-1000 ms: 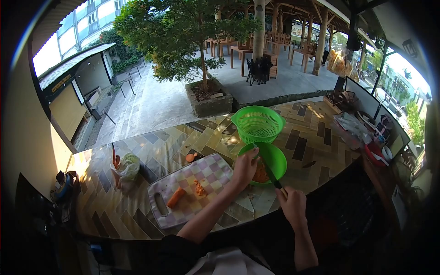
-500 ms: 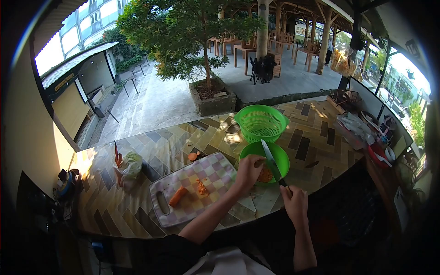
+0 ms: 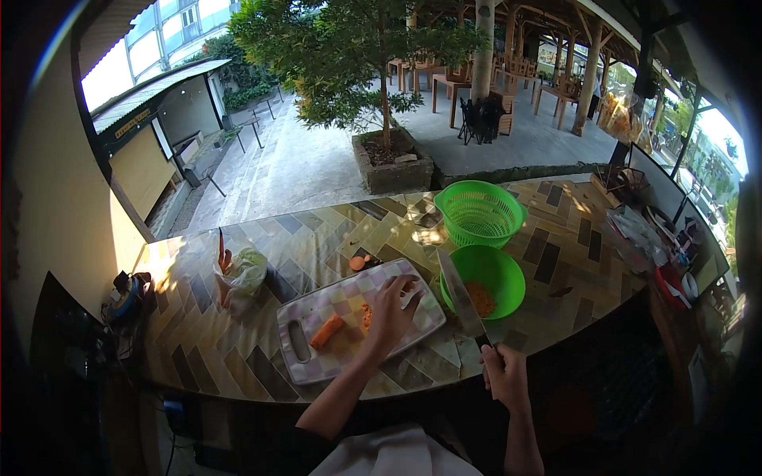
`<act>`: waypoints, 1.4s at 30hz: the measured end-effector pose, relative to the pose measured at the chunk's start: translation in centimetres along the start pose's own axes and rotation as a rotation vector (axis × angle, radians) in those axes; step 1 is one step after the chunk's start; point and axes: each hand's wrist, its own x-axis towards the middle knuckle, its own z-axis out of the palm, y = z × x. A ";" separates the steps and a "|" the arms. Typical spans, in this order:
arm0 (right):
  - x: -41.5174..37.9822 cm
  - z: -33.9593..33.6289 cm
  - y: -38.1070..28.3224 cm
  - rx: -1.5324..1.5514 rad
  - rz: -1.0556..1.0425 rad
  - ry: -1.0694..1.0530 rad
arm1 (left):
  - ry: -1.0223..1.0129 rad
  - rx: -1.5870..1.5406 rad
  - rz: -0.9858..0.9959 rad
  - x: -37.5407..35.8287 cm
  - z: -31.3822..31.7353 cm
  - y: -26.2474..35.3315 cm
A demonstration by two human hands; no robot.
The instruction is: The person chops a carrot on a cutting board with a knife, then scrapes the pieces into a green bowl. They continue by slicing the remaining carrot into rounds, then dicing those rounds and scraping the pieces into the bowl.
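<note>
Over the right part of the checkered cutting board, my left hand holds nothing, its fingers curved and apart. A peeled carrot piece lies on the board, with chopped orange bits beside my left hand. My right hand is closed around the black handle of a knife. The blade points up and away, over the left edge of a solid green bowl. Finely chopped orange pieces lie inside that bowl.
A green strainer basket stands behind the bowl. Carrot ends lie behind the board. A plastic bag with red-orange items sits at the left. Plastic bags and a red item are at the right of the tiled counter.
My left hand has moved from the knife and bowl leftward to above the board, its fingers now apart. The knife has shifted toward the bowl's left edge. The whole view has turned slightly.
</note>
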 end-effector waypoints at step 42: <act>1.1 -0.1 -2.6 0.033 0.120 0.100 | 0.012 -0.047 0.222 3.6 4.0 3.0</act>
